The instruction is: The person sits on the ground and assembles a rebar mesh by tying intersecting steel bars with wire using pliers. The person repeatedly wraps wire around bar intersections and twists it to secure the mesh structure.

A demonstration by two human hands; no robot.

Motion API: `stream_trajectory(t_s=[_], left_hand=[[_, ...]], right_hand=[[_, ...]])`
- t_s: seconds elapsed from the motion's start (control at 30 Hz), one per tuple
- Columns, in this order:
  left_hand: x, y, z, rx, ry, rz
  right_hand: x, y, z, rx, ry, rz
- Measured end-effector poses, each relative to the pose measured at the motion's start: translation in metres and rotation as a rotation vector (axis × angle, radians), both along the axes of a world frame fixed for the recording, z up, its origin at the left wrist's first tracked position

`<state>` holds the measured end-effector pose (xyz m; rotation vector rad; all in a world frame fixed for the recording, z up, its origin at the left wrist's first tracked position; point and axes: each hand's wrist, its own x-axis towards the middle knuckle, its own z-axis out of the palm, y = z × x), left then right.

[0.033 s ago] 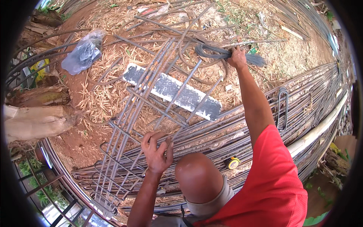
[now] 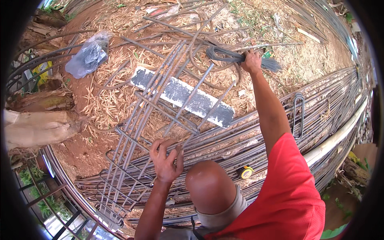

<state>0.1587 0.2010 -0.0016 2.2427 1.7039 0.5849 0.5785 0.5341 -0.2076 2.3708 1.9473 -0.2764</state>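
At the far side, my right hand (image 2: 251, 61) is closed around a folded bundle of thin grey tie wire (image 2: 224, 55). The bundle's looped end sticks out to the left of the hand and its loose cut ends to the right. My left hand (image 2: 166, 161) is raised near my knee with its fingers curled; what they hold, if anything, I cannot make out. Just left of that hand lies a rebar cage (image 2: 130, 146), long bars with square stirrups, slanting away from me. Beneath its far part is a grey board with white edges (image 2: 190, 97).
Long steel bars (image 2: 320, 100) cover the ground from near left to far right. A yellow tape measure (image 2: 245, 172) and a bent stirrup (image 2: 299, 116) rest on them. A clear plastic bag (image 2: 89, 56) lies far left, above a cut trunk (image 2: 42, 130). A pale pole (image 2: 338, 134) lies at right.
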Motion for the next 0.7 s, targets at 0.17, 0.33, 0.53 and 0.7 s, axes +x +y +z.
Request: stream_trajectory(t_s=[0.17, 0.33, 0.53, 0.7], left_hand=[[-0.003, 0.0, -0.001, -0.008, -0.026, 0.002], [-0.003, 0.003, -0.007, 0.001, -0.014, 0.008], [-0.002, -0.003, -0.009, 0.011, -0.046, 0.036], [-0.005, -0.004, -0.003, 0.037, -0.129, 0.044]], right_hand=[[-0.013, -0.053, 0.051, 0.156, 0.172, 0.051], [-0.023, -0.112, 0.098, 0.384, 0.474, -0.241], [-0.03, -0.165, 0.199, 0.577, 0.772, -0.403], [-0.052, -0.199, 0.32, 0.706, 1.273, -0.145]])
